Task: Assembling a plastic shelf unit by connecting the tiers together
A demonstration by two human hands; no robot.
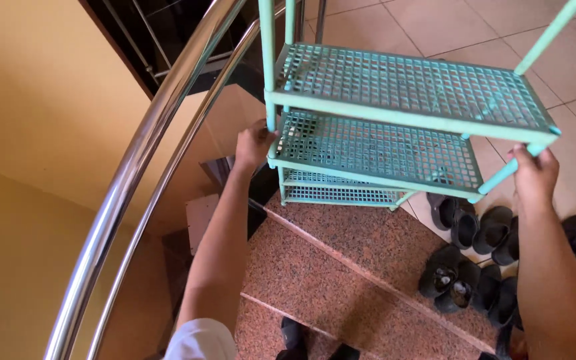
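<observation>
Rack: teal plastic shelf rack with perforated tiers (395, 100), held between both hands.
Left hand (253, 143): clasps a left post.
Right hand (535, 175): wrapped around a right post.
Below: dark shoes (475, 257) on the granite steps (341, 280).

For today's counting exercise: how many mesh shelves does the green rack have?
4: the top shelf, the second, the third and the lowest; more may be hidden above.

Steel handrail (135, 173) blocks passage left of rack (395, 113). Shoes (475, 260) crowd floor at right. Granite steps (341, 273) between stay open.
</observation>
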